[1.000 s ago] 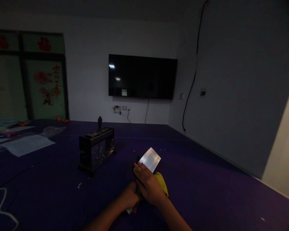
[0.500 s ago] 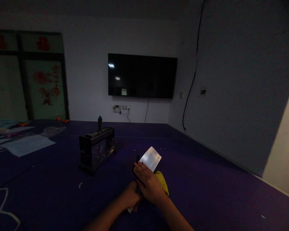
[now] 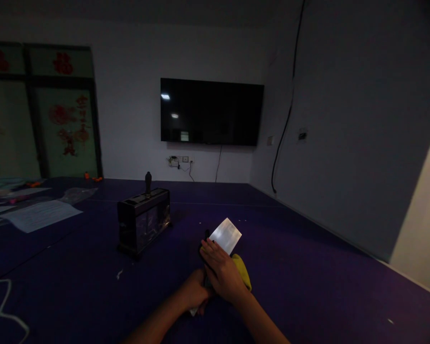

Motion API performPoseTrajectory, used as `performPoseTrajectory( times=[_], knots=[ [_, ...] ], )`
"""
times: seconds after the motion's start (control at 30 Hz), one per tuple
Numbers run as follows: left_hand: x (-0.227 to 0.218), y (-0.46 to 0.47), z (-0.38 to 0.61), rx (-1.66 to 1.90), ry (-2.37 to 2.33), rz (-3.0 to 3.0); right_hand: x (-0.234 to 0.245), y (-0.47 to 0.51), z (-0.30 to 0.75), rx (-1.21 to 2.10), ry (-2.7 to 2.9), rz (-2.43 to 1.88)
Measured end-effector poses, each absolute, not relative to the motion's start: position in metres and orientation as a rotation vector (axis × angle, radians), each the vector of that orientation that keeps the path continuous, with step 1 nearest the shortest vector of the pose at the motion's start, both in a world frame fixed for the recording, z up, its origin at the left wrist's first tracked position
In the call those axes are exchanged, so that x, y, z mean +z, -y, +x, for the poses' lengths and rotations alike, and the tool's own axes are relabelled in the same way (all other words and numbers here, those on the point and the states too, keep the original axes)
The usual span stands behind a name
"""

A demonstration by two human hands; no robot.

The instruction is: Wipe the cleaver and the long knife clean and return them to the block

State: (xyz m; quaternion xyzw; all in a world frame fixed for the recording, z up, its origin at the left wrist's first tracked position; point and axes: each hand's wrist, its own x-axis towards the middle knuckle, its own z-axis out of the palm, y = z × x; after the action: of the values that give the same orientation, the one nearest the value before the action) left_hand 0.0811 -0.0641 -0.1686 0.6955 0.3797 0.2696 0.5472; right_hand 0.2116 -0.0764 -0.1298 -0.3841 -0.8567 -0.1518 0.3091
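A cleaver with a shiny rectangular blade (image 3: 226, 235) points away from me over the purple surface (image 3: 308, 272). My left hand (image 3: 192, 292) is closed low around its handle end, which is mostly hidden. My right hand (image 3: 222, 273) lies over the near part of the blade, its fingers pressed down on a yellow cloth (image 3: 244, 277) that shows under its palm. To the left stands a black knife block (image 3: 143, 222) with one dark handle (image 3: 148, 183) sticking up from a slot.
White papers (image 3: 39, 215) and plastic wrapping (image 3: 77, 193) lie at the far left. A white cord (image 3: 3, 306) curls at the near left edge. A wall-mounted TV (image 3: 211, 112) hangs ahead, and a grey wall borders the surface on the right.
The blade has tipped slightly up and to the right, with my right hand's fingers shifting along it. My left hand has stayed put.
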Motion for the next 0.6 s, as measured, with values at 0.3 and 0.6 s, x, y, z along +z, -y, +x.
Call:
performPoseTrajectory(
  times=[0.3,0.6],
  knots=[
    [-0.165,0.065,0.080,0.571,-0.898,1.693,-0.130,0.073,0.216,-0.444,2.121,-1.116],
    [-0.156,0.063,0.076,0.396,-1.000,1.783,-0.132,0.063,0.229,-0.472,1.765,-1.373]
  ],
)
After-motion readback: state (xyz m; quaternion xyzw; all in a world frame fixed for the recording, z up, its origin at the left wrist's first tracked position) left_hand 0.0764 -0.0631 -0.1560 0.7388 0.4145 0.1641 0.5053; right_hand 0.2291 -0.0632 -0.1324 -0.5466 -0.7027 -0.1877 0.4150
